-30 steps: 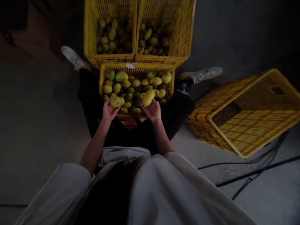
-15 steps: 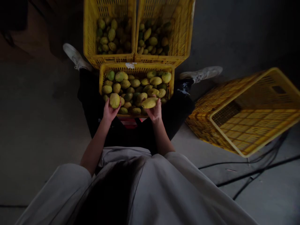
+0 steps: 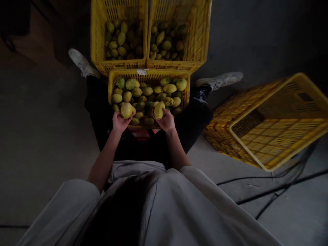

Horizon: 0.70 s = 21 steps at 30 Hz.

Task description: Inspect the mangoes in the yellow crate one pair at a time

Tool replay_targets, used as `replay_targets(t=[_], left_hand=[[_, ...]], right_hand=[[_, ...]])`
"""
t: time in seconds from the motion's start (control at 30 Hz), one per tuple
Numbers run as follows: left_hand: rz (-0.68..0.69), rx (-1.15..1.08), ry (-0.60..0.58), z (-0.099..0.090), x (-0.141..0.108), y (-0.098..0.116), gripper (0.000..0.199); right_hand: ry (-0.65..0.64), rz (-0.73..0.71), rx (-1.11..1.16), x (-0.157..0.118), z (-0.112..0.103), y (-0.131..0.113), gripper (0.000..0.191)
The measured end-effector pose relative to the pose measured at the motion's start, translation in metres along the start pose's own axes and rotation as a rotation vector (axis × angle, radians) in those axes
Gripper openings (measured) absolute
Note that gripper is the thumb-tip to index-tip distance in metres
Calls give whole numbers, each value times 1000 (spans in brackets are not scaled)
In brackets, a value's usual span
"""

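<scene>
My left hand (image 3: 121, 122) holds a roundish yellow-green fruit (image 3: 126, 110) over the near left corner of a yellow crate (image 3: 151, 72). In my right hand (image 3: 167, 121) is another yellow fruit (image 3: 159, 110), gripped between thumb and fingers and standing nearly on end. Both hands are above the near edge of the crate, a short gap apart. Below them the crate holds several green and yellow fruits (image 3: 147, 91) in a loose layer.
Beyond stand two taller yellow crates (image 3: 119, 64) (image 3: 176, 65) with fruits at the bottom. A tilted yellow crate (image 3: 246, 136) lies at the right, near black cables (image 3: 282, 187). My legs and shoes flank the near crate.
The fruit in my right hand has turned from lying sideways to nearly upright, and that hand has shifted slightly left. The fruit in my left hand has also turned a little.
</scene>
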<state>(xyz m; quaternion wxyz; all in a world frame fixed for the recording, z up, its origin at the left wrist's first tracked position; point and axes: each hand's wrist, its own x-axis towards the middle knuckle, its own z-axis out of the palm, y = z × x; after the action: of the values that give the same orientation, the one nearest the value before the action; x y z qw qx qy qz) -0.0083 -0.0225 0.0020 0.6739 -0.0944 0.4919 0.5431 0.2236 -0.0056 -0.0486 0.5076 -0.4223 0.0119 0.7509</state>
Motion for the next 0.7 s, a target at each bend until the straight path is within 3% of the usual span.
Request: replay_targets(t=[0.1,0.3,0.53,0.7], left_hand=[[25,-19,-10,1,1,1,34],[4,-16,11,3,3,2,34],[-5,-40,-29,0,4,2,34],[-6,-46,-57,0,0,2,33]], right_hand=[[29,-13,-11,0,0,1,15],[54,-42,24,0,4,-1,28],[-39,-48,119,-5,4,-7,23],[-21,-51,135,-5,1,-5,27]])
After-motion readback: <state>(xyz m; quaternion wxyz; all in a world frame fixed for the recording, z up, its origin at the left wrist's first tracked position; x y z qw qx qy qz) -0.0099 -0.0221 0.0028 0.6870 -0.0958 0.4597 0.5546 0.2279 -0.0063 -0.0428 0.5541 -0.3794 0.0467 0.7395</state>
